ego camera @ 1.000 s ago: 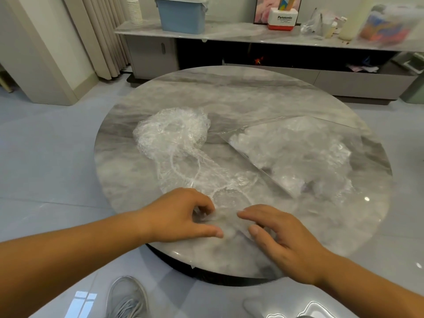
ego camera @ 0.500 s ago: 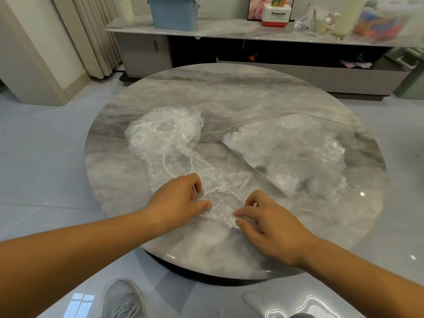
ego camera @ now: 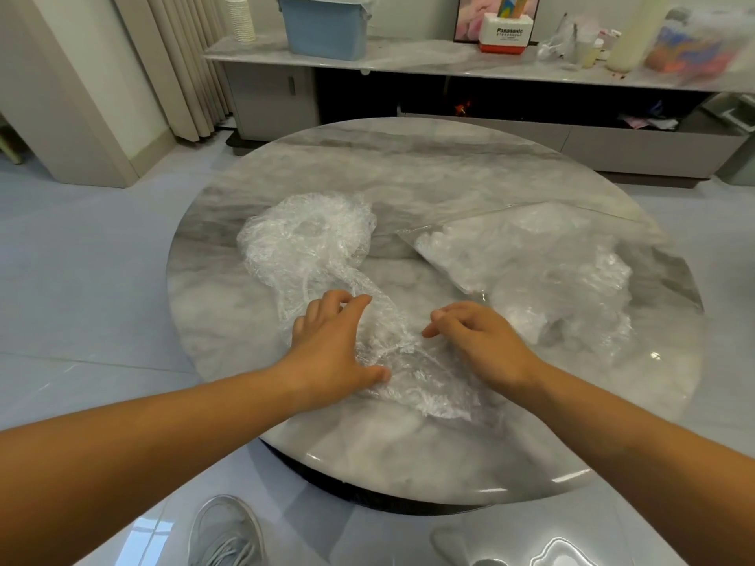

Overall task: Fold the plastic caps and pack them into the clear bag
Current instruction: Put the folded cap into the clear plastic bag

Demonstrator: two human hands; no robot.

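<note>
Left hand (ego camera: pixel 331 345): low centre of the frame, palm down on the cap (ego camera: pixel 412 373). Fingers are spread a bit and loosely bent, and the thumb is stuck out to the right, pressing flat on the plastic. The forearm comes in from the lower left.
Right hand (ego camera: pixel 478 341): just right of the left one, also palm down, knuckles up. Fingers are curled in narrow with the tips on the cap's far edge. The thumb is hidden, so I honestly can't tell if it's pinching or just touching.
Cap: crinkly clear plastic lying on the table (ego camera: pixel 408 165) between and under both hands, in the near middle of the top. A strand of it runs up toward the pile (ego camera: pixel 306 239).
Pile: a loose heap of more caps, centre-left of the frame, beyond the left hand.
Bag (ego camera: pixel 543 275): clear, lying flat at centre-right, with its mouth corner pointing at the pile. There's a wad of crumpled caps inside. It's near the right hand but I can't tell if they touch.
Bin (ego camera: pixel 327 28): blue, top centre, on the long shelf; can't see what's in it.
Shoe (ego camera: pixel 224 533): grey, on the floor at the bottom edge.
</note>
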